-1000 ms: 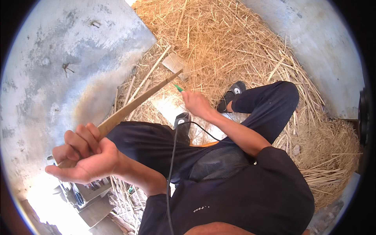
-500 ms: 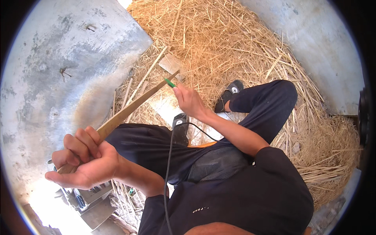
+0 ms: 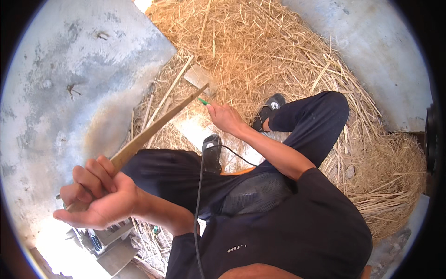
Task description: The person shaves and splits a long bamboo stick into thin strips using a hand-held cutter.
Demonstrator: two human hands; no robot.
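My left hand (image 3: pixel 101 193), raised at the lower left, is closed round the thick end of a long bamboo strip (image 3: pixel 158 126). The strip slants up and away to the right, thinning to its far tip. Beside that tip my right hand (image 3: pixel 226 119) is closed on a slim green-handled tool (image 3: pixel 202 101). The tool's green end pokes out past my thumb, close to the strip; whether the two touch I cannot tell. Most of what the right fingers grip is hidden behind the hand.
Thin shavings (image 3: pixel 260 51) cover the ground ahead and to the right. A grey wall (image 3: pixel 60 79) rises on the left, another (image 3: pixel 371 60) at the far right. A black cable (image 3: pixel 200 195) crosses my lap, between my bent legs. A flat pale slab (image 3: pixel 199 75) lies beyond the strip's tip.
The strip's tip and my left hand have shifted slightly left in the picture, along with the whole scene. Both hands keep their grip; the right hand appears turned a little.
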